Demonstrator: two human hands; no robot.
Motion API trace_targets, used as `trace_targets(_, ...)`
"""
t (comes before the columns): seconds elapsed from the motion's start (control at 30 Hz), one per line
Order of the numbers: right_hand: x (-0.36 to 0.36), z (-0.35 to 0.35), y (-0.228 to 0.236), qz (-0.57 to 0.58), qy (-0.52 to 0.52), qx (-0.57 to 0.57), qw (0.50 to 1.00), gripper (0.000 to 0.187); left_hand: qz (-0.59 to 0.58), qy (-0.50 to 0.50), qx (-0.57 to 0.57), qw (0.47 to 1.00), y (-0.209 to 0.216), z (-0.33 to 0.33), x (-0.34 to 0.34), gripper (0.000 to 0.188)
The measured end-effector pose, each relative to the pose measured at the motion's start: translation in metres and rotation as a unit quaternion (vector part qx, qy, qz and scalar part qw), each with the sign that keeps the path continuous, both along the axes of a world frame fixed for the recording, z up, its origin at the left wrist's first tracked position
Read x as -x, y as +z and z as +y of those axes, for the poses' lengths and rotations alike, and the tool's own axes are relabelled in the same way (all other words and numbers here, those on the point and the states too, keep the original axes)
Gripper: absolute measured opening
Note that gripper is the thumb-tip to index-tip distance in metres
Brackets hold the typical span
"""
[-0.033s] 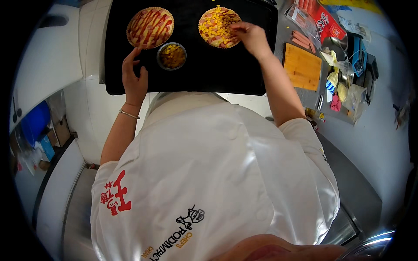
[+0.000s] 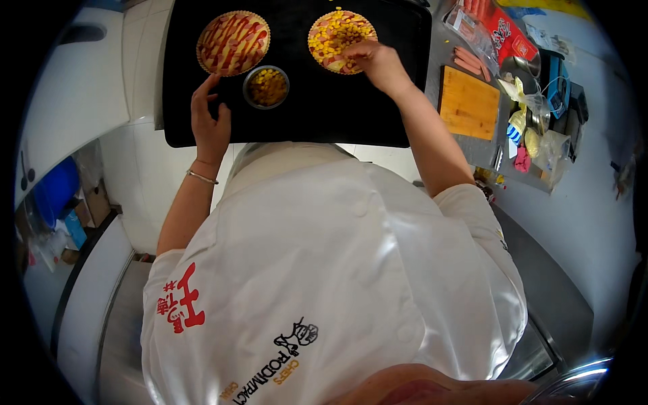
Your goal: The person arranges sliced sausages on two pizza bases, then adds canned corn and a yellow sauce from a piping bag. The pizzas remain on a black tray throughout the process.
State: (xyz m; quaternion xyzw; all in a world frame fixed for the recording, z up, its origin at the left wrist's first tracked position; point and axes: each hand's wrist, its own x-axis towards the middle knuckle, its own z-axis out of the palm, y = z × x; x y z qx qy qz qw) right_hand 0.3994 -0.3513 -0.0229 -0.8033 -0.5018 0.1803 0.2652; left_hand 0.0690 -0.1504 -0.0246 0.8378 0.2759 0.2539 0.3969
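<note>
Corn sits thick on the right-hand pizza (image 2: 334, 34), yellow kernels over pink sausage slices, so this one reads as freshly topped or nearly so. The left-hand pizza (image 2: 233, 42) shows only red and pale sauce stripes, no corn on it yet. Both lie at the far end of the black tray (image 2: 337, 111), well apart, left one near the far left corner, right one right of centre. Right hand (image 2: 374, 62) is on the near right rim of the corn pizza, fingers bunched narrow with tips down on the topping; cannot tell if any kernels are pinched between them. Left hand (image 2: 210, 125) rests on the tray, fingers loosely spread and holding nothing, index tip just below the striped pizza's rim. Small round metal bowl (image 2: 266, 86) of corn stands just right of that hand, between the two pizzas and nearer the person. My read: corn step is well along on the right pizza and not begun on the left. Thin bracelet (image 2: 201, 177) is on the left wrist. Off the tray to the right are a wooden cutting board (image 2: 468, 102), sausages (image 2: 467, 61) just beyond it, and plastic bags (image 2: 547, 145) further right.
</note>
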Motion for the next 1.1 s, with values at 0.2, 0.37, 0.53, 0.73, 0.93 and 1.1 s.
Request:
trace_targets(0.2, -0.026, 0.031, -0.004, -0.109, -0.061, -0.064, 0.99, 0.023, 0.004, 0.011, -0.02, 1.0, 0.006, -0.006, -0.001, 0.061)
trace_targets(0.37, -0.075, 0.092, -0.024, -0.077, -0.077, 0.024, 0.994, 0.024, 0.025, 0.033, -0.004, 0.999, 0.015, -0.006, 0.01, 0.062)
trace_targets(0.53, -0.104, 0.15, -0.055, -0.103, -0.021, 0.146, 0.984, 0.023, 0.03, 0.061, -0.014, 0.998, 0.02, -0.012, 0.026, 0.061)
trace_targets(0.73, -0.109, 0.168, -0.07, -0.106, 0.056, 0.213, 0.97, 0.015, 0.037, 0.095, -0.024, 0.995, 0.016, -0.019, 0.042, 0.061)
trace_targets(0.93, -0.116, 0.167, -0.075, -0.116, 0.043, 0.192, 0.974, 0.013, 0.035, 0.061, 0.0, 0.998, 0.015, -0.018, 0.027, 0.062)
trace_targets(1.1, -0.1, 0.114, -0.019, -0.002, 0.029, 0.086, 0.996, 0.027, 0.084, -0.004, -0.006, 0.996, 0.019, -0.017, 0.008, 0.068)
